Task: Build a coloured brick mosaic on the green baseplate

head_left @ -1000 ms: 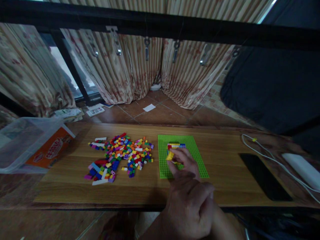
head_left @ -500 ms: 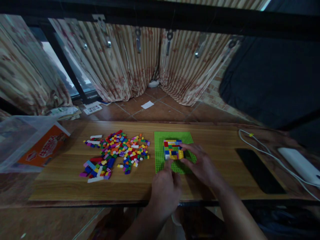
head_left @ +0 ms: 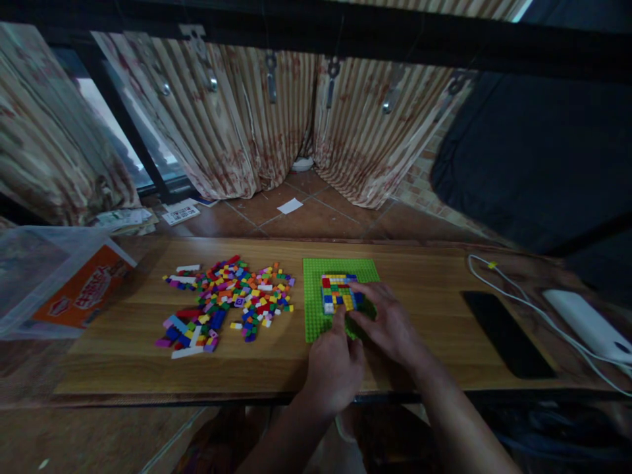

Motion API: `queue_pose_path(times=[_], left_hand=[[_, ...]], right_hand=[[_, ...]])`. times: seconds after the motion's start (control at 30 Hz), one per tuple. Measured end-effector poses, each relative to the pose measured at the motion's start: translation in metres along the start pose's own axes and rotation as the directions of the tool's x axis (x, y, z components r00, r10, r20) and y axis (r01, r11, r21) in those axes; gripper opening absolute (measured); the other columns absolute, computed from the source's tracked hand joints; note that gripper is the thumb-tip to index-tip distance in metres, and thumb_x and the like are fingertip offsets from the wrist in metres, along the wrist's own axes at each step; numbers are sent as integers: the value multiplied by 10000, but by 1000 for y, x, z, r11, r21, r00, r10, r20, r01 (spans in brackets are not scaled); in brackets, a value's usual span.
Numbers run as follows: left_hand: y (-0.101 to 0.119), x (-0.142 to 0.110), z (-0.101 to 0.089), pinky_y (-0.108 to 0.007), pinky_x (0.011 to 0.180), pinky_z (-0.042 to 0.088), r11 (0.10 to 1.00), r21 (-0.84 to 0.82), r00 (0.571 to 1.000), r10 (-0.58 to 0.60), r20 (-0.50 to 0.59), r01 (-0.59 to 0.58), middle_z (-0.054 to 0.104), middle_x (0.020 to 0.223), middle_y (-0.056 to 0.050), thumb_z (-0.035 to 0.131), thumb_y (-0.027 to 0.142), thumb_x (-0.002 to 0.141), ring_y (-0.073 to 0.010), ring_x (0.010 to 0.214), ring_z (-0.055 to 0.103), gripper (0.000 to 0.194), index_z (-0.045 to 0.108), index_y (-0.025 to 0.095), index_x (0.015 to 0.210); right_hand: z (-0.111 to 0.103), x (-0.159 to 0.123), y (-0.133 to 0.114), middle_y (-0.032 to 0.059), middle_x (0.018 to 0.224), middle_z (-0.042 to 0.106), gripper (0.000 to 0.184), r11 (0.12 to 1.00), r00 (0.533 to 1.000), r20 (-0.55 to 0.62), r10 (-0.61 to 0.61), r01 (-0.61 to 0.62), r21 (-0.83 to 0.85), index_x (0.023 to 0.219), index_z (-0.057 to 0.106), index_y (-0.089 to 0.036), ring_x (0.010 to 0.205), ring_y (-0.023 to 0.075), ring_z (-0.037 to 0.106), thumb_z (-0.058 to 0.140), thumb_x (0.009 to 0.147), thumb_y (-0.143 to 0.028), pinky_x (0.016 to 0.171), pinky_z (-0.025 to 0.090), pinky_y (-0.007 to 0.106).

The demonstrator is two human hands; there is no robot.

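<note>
A low build of toy bricks (head_left: 333, 291) in red, yellow, blue, white and green sits on a green studded baseplate (head_left: 313, 329). My left hand (head_left: 336, 368) is at its near side, with the index finger stretched out to the front edge and the other fingers curled in. Nothing shows in that hand. From the right, my right hand (head_left: 388, 322) reaches around the build, thumb at the near edge and index finger over the top right part. The fingers hide the build's right front corner.
Many loose bricks (head_left: 257, 296) are spread on the wooden table (head_left: 123, 368) left of the baseplate. A clear plastic box (head_left: 74, 240) with an orange label stands at the far left. To the right lie a black phone (head_left: 506, 332), a white power strip (head_left: 585, 322) and a white cable.
My left hand has moved slightly right along the build's front edge. My right hand has shifted a little left, covering more of the right side. The view has shifted slightly.
</note>
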State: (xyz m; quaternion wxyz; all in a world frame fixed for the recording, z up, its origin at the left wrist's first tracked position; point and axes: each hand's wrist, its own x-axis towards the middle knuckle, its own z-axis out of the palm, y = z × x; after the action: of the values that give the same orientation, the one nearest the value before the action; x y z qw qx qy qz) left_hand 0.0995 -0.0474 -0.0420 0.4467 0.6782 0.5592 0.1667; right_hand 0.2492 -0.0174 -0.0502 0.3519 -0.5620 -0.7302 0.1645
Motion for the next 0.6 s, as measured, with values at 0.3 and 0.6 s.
queue_pose_path(times=[0.3, 0.6], left_hand=[[1, 0, 0, -332, 756, 472, 993, 116, 1000, 6, -30, -3, 714, 930, -124, 411, 279, 879, -235, 836, 656, 605, 314, 98, 1448], [0, 0, 0, -334, 782, 477, 975, 221, 997, 51, -49, -39, 717, 950, -132, 383, 254, 883, -236, 851, 671, 626, 243, 103, 1474]], right_hand=[[10, 4, 3, 105, 966, 702, 426, 895, 865, -267, 426, -360, 263, 1109, 630, -147, 814, 218, 657, 553, 838, -467, 724, 527, 358], [31, 5, -4, 135, 956, 726, 503, 825, 797, -215, 565, -534, 187, 1086, 662, -127, 835, 263, 679, 649, 741, -493, 769, 520, 424]])
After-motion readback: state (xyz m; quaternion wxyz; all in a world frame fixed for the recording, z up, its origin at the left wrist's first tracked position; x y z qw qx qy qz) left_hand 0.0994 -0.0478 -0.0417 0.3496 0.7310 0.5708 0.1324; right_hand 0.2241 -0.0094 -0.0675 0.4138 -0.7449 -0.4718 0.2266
